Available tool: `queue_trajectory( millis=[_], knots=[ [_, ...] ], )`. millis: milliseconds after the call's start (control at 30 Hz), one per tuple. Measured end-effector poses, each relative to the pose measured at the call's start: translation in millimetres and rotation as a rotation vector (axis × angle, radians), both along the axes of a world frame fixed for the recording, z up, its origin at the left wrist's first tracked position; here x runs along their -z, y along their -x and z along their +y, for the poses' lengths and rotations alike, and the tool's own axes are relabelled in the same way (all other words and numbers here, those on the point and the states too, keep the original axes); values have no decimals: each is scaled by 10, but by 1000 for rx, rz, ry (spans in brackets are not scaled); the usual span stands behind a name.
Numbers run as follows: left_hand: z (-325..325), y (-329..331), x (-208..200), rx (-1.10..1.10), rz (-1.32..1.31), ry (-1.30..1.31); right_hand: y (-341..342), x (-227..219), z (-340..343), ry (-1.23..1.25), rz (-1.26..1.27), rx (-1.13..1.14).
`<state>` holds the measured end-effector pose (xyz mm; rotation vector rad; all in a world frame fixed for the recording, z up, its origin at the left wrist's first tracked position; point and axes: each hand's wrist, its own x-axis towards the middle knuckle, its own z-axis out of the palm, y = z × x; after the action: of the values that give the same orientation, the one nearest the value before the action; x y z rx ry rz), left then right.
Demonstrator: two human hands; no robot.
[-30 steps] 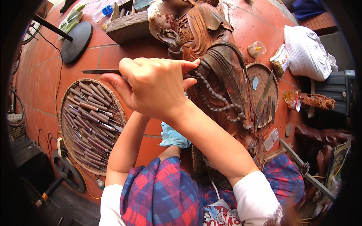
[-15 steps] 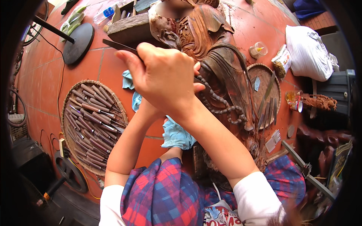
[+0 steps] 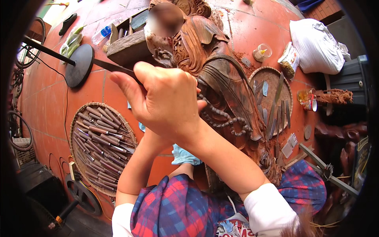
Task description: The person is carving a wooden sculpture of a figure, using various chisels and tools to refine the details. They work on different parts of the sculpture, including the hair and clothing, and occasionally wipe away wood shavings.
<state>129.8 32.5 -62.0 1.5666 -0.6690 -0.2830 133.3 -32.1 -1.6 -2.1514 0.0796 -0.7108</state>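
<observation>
My right hand is closed around a dark, flat metal file, whose long blade sticks out past the thumb to the upper left. Behind it, crossed under the right wrist, my left hand is mostly hidden; fingertips at the right hand's far side seem to be its own. What it grips cannot be seen. Just beyond both hands lies a large carved wooden statue with draped robes and a string of carved beads. The contact between file and wood is hidden.
At left, a round woven tray holds many chisels. On the right another tray carries flat files. A light blue cloth, wooden box, black stand base, jar and white sack stand around.
The whole view has shifted. Both hands and the file now appear lower and farther left in the picture, while the right hand's grip looks the same.
</observation>
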Motion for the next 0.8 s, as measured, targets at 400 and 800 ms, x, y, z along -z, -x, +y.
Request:
queue_trajectory(
  millis=[400,800],
  knots=[
    [-26,-36,59,-60,-110,-76,-217,175,-37,-131,-56,53],
    [-41,-160,-116,6,105,-125,-348,98,-75,-198,-31,59]
  ],
)
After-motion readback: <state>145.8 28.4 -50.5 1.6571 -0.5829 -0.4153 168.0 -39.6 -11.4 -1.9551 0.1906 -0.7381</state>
